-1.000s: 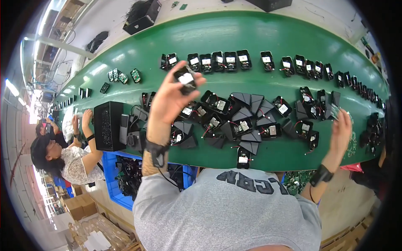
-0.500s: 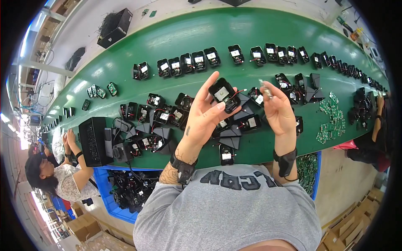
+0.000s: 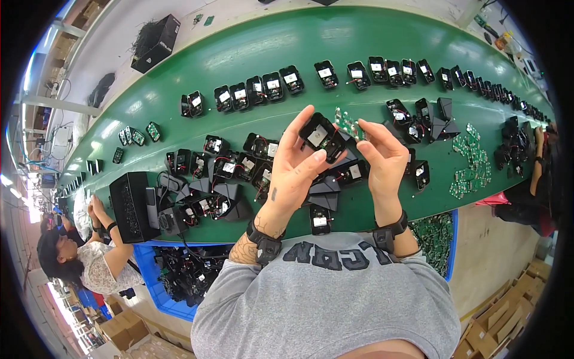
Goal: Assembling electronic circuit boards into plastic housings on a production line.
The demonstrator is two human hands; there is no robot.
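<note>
My left hand (image 3: pixel 286 179) holds a small open black plastic housing (image 3: pixel 313 136) above the table, with its thumb on the lower edge and fingers behind. A white rectangular part sits inside the housing, and a bit of green shows below it. My right hand (image 3: pixel 382 158) pinches a green circuit board (image 3: pixel 347 123) by its near end, just right of the housing. The board is tilted with its components showing; I cannot tell whether it touches the housing. Beneath my hands lie more open housings (image 3: pixel 320 221) and dark angular covers (image 3: pixel 323 201).
Rows of housings (image 3: pixel 273 87) line the far side of the green table (image 3: pixel 239 48). Loose circuit boards (image 3: pixel 469 161) lie right; a black box (image 3: pixel 133 206) stands left. Blue bins (image 3: pixel 156 293) sit below the near edge. A co-worker (image 3: pixel 89 257) is at left, another person's arm (image 3: pixel 537 164) at right.
My right hand has moved left, bringing the circuit board beside the housing and turning its face into view. The housing stays in my left hand; its red wire no longer sticks out visibly.
</note>
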